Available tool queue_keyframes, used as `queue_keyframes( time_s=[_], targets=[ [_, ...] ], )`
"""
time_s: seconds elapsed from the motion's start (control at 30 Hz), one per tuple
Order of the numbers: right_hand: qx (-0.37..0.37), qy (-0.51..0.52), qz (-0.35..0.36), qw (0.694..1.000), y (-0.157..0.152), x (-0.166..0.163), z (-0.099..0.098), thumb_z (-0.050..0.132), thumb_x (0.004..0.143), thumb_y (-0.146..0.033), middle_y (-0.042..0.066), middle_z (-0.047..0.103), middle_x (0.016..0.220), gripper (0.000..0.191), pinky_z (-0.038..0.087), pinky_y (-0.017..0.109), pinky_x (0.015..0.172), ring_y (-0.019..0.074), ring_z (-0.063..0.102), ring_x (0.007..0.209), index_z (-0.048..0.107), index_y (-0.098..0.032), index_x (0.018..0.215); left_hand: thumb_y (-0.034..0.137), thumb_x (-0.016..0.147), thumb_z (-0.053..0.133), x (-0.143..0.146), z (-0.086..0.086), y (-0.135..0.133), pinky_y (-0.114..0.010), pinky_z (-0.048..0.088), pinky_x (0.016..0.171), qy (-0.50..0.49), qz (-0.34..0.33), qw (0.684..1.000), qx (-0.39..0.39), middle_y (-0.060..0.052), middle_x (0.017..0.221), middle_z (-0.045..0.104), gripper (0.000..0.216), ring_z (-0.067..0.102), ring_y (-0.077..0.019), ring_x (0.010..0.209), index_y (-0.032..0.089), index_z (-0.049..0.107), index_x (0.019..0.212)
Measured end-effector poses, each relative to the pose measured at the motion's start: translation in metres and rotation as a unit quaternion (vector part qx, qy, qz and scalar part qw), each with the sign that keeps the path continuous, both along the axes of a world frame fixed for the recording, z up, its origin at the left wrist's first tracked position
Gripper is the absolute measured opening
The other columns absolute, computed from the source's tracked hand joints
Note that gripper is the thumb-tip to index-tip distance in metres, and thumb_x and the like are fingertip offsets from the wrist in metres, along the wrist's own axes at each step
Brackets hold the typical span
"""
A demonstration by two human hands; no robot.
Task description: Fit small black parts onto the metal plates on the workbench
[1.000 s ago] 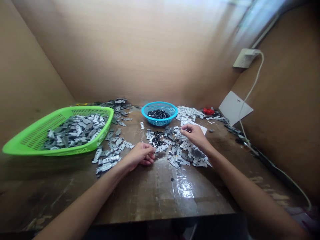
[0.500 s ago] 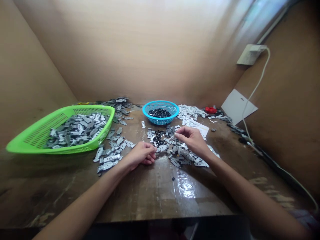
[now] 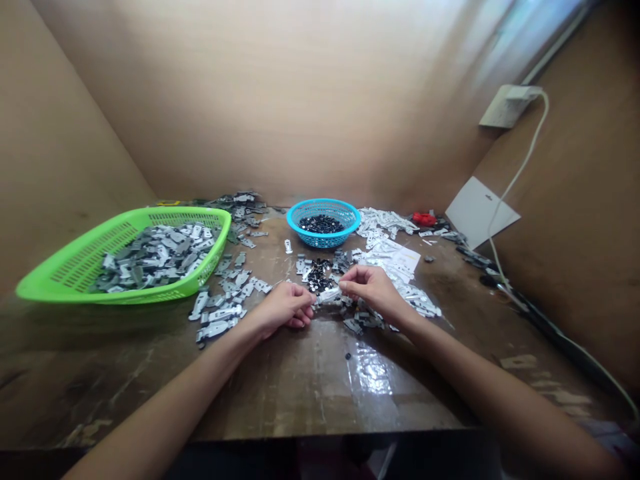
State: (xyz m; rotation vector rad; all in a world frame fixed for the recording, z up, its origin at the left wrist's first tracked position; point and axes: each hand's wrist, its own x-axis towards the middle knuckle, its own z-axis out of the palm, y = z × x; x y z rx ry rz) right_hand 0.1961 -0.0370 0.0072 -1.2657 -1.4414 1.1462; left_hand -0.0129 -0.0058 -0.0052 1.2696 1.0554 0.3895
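Note:
My left hand (image 3: 284, 309) rests on the wooden table (image 3: 310, 387) with its fingers curled; what they pinch is too small to make out. My right hand (image 3: 370, 288) is pinched on a small grey metal piece (image 3: 327, 296), brought close to the left fingertips. Between and behind the hands lie a heap of tiny black parts (image 3: 318, 276) and scattered grey metal pieces (image 3: 370, 313).
A green basket (image 3: 65, 280) of grey metal pieces stands at the left, with more pieces (image 3: 225, 293) strewn beside it. A blue basket (image 3: 323, 235) of black parts sits at the back. White pieces (image 3: 385, 223), a red object (image 3: 424, 219), a white card (image 3: 480, 212) and a cable (image 3: 520, 167) lie right.
My right hand has come back from the pile on the right toward my left hand, carrying a grey piece. The left hand has barely moved.

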Motion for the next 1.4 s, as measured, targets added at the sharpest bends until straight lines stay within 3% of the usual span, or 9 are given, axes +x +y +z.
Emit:
queue_keyframes(
  time_s=[0.33, 0.83, 1.07, 1.27, 1.4],
  targets=[
    [-0.009, -0.008, -0.011, 1.0, 0.002, -0.002, -0.011, 0.063, 0.068, -0.028, 0.002, 0.061, 0.062, 0.016, 0.038, 0.021, 0.046, 0.0084, 0.048, 0.048, 0.061, -0.013, 0.074, 0.047, 0.064, 0.062, 0.0, 0.0, -0.001, -0.017, 0.04, 0.045, 0.007, 0.0, 1.0, 0.004, -0.004, 0.063, 0.061, 0.035, 0.056, -0.0092, 0.05, 0.013, 0.054, 0.07],
    [-0.014, -0.01, -0.01, 1.0, 0.002, -0.003, -0.013, 0.063, 0.068, -0.028, 0.001, 0.06, 0.061, 0.016, 0.036, 0.02, 0.045, 0.0084, 0.047, 0.048, 0.06, -0.013, 0.073, 0.046, 0.067, 0.061, -0.001, -0.003, 0.0, -0.017, 0.041, 0.045, 0.001, -0.007, 1.0, 0.004, -0.003, 0.064, 0.061, 0.033, 0.055, -0.0083, 0.049, 0.014, 0.054, 0.071],
    [-0.024, -0.01, -0.004, 1.0, 0.001, -0.003, -0.016, 0.063, 0.068, -0.032, 0.002, 0.061, 0.065, 0.021, 0.037, 0.021, 0.047, 0.0085, 0.048, 0.05, 0.061, -0.013, 0.077, 0.045, 0.067, 0.062, -0.002, -0.002, 0.001, -0.016, 0.04, 0.045, -0.004, -0.009, 1.0, -0.004, -0.003, 0.063, 0.06, 0.034, 0.054, -0.008, 0.049, 0.013, 0.053, 0.071],
    [0.025, -0.08, -0.055, 0.995, -0.002, -0.003, -0.014, 0.065, 0.067, -0.037, 0.003, 0.062, 0.071, 0.026, 0.038, 0.021, 0.055, 0.0101, 0.05, 0.06, 0.065, -0.013, 0.077, 0.044, 0.068, 0.061, -0.003, -0.001, 0.0, -0.016, 0.041, 0.046, -0.017, -0.003, 1.0, -0.006, -0.002, 0.064, 0.059, 0.033, 0.053, -0.0067, 0.049, 0.013, 0.052, 0.073],
    [-0.016, -0.045, -0.056, 0.997, -0.001, -0.002, -0.015, 0.067, 0.065, -0.04, 0.003, 0.061, 0.069, 0.034, 0.036, 0.021, 0.05, 0.009, 0.047, 0.054, 0.064, -0.013, 0.087, 0.044, 0.069, 0.061, -0.003, -0.001, 0.0, -0.015, 0.04, 0.046, -0.03, 0.003, 0.999, 0.015, -0.001, 0.065, 0.057, 0.033, 0.053, -0.0064, 0.051, 0.013, 0.053, 0.075]
  ],
)
